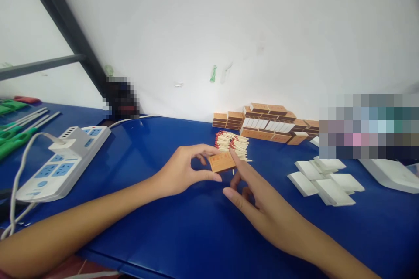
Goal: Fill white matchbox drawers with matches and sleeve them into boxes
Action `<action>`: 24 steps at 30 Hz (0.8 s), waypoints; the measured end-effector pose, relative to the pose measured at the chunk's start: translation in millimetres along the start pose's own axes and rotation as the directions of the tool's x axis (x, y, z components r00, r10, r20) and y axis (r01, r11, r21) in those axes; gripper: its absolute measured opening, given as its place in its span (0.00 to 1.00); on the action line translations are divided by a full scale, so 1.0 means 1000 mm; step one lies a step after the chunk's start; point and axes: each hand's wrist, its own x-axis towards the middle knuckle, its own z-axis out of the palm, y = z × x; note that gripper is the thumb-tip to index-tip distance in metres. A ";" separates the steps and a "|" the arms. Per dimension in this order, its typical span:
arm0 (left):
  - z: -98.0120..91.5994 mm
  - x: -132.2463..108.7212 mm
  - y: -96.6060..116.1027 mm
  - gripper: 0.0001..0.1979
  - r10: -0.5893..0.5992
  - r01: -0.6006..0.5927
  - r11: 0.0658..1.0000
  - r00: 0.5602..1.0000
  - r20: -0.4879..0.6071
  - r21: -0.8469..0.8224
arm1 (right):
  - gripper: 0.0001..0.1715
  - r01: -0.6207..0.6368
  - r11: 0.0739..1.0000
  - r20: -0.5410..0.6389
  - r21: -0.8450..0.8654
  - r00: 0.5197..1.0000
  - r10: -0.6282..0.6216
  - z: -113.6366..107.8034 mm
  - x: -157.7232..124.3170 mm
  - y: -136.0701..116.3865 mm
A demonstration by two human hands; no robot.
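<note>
My left hand (188, 168) has its thumb and fingers closed around a small orange-brown matchbox (223, 162), held just above the blue table. The index finger of my right hand (252, 189) reaches the box's right end, while its thumb stands apart and the other fingers are partly curled. Just behind the box lies a pile of red-headed matches (240, 144). A short pale stick end shows below the box's right side; what it belongs to is hidden.
Stacked matchboxes (266, 133) line the wall. White box trays (334, 187) lie heaped at the right, near a white device (389, 174). A power strip (54, 176) with a white cable and green-handled tools (19, 133) occupy the left side of the blue table (183, 235).
</note>
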 end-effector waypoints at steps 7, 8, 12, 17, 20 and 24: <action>-0.030 0.081 -0.035 0.23 0.101 -0.055 0.979 0.966 -0.238 0.194 | 0.23 0.086 0.952 -0.231 -0.294 0.960 -0.158 -0.026 0.018 0.031; -0.031 0.095 -0.044 0.23 0.099 -0.040 0.976 0.958 -0.271 0.214 | 0.19 0.092 0.939 -0.251 -0.333 0.951 -0.182 -0.029 0.020 0.034; -0.022 0.135 -0.068 0.19 0.100 -0.025 0.971 0.946 -0.310 0.238 | 0.13 0.103 0.895 -0.310 -0.434 0.916 -0.255 -0.037 0.023 0.039; -0.009 0.149 -0.076 0.13 0.163 -0.069 0.960 0.926 -0.341 0.272 | 0.13 0.131 0.883 -0.317 -0.451 0.901 -0.296 -0.038 0.023 0.034; -0.006 0.150 -0.078 0.09 0.198 -0.083 0.950 0.906 -0.375 0.300 | 0.13 0.139 0.889 -0.301 -0.437 0.908 -0.290 -0.038 0.023 0.031; -0.003 0.150 -0.079 0.10 0.218 -0.091 0.937 0.907 -0.361 0.338 | 0.14 0.121 0.881 -0.298 -0.456 0.913 -0.280 -0.038 0.025 0.036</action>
